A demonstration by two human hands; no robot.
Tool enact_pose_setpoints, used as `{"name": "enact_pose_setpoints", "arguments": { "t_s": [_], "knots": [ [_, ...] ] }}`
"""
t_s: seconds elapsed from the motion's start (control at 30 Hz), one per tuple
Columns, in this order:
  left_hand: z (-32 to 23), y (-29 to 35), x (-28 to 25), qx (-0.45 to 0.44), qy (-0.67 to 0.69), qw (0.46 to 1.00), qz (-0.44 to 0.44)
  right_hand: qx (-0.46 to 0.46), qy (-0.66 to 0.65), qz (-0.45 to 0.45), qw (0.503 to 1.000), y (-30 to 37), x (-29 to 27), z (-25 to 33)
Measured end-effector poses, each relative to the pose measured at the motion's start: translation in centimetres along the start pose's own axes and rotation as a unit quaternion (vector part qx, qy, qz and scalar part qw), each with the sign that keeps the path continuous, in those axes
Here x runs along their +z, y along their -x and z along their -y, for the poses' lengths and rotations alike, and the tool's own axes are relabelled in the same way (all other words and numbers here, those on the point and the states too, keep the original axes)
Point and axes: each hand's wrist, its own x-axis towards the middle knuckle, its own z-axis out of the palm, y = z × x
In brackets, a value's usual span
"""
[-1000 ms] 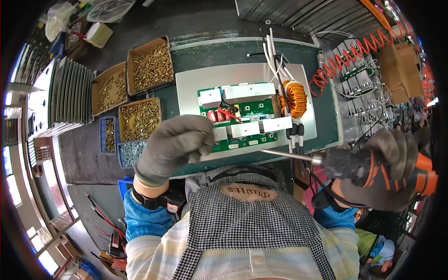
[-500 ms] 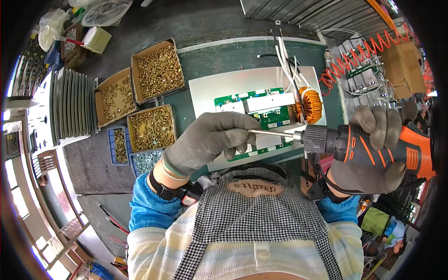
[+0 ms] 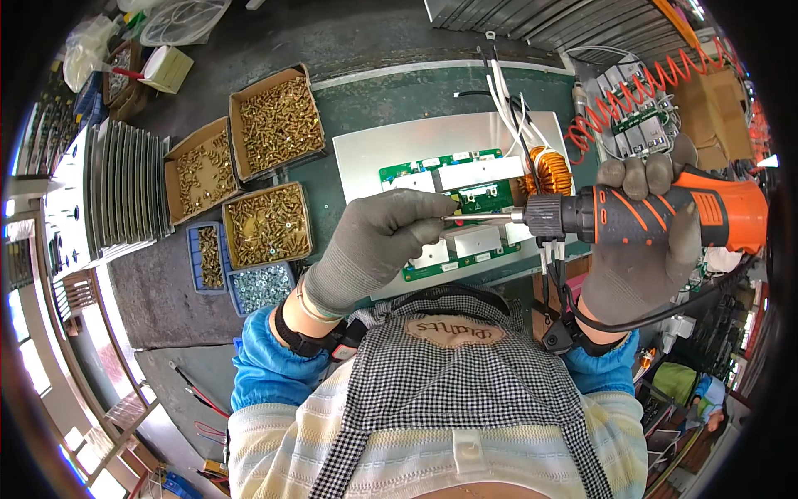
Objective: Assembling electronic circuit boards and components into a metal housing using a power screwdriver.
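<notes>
My right hand (image 3: 640, 241) is wrapped round an orange and black electric screwdriver (image 3: 615, 214), held nearly level, its long steel bit (image 3: 490, 217) pointing left. At the bit's tip, the gloved fingers of my left hand (image 3: 386, 237) are pinched together; whether a screw sits between them is hidden. Beneath the bit lies a green circuit board (image 3: 499, 196) with pale metal blocks (image 3: 478, 173), resting on a silver metal plate (image 3: 366, 158). An orange-copper wound coil (image 3: 550, 172) stands at the board's right, with white and black leads (image 3: 504, 100) running away from it.
To the left are cardboard boxes of brass-coloured screws (image 3: 278, 121), a blue bin of screws (image 3: 210, 256) and one of silvery nuts or washers (image 3: 264, 288). Finned metal parts (image 3: 125, 191) stand farther left. A red coiled hose (image 3: 632, 96) hangs at the right, near more assemblies (image 3: 644, 137).
The screwdriver's right end has risen with my right hand, so the tool lies more level and slightly farther left. My left fingers stay at the bit's tip, and more of the board's near part shows.
</notes>
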Motion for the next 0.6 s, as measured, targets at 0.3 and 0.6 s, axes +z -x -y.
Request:
{"name": "enact_pose_setpoints", "arguments": {
  "t_s": [0.3,0.6],
  "knots": [
    [-0.6,0.3,-2.2,-0.086,0.07,0.992,-0.058,-0.035,0.029,0.054,0.998,0.1,-2.3,-1.3],
    [4.8,1.2,-4.3,-0.052,0.257,0.956,-0.13,-0.009,0.103,0.067,0.992,1.5,-4.4,-4.7]
  ]
}}
